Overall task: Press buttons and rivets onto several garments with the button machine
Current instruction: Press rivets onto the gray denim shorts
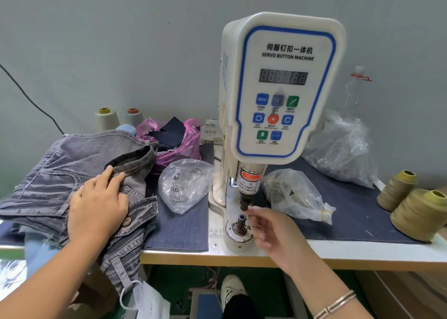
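Observation:
A white servo button machine (pixel 280 88) stands at the table's middle, its dark punch (pixel 244 203) hanging just above the lower die post (pixel 242 220). My right hand (pixel 273 231) is beside the die, fingertips pinched together near the punch tip; whether they hold a small part is too blurred to tell. My left hand (pixel 96 207) rests flat on grey denim garments (pixel 60 173) piled at the left. A metal button (pixel 126 221) shows on the denim by my left thumb.
Clear bags of metal parts lie left (pixel 186 185) and right (pixel 297 197) of the machine, a bigger bag (pixel 343 149) behind. Thread cones (pixel 416 212) stand at the right edge, a pink bag (pixel 174 137) with dark cloth at the back. A shoe (pixel 232 292) rests on the pedal below.

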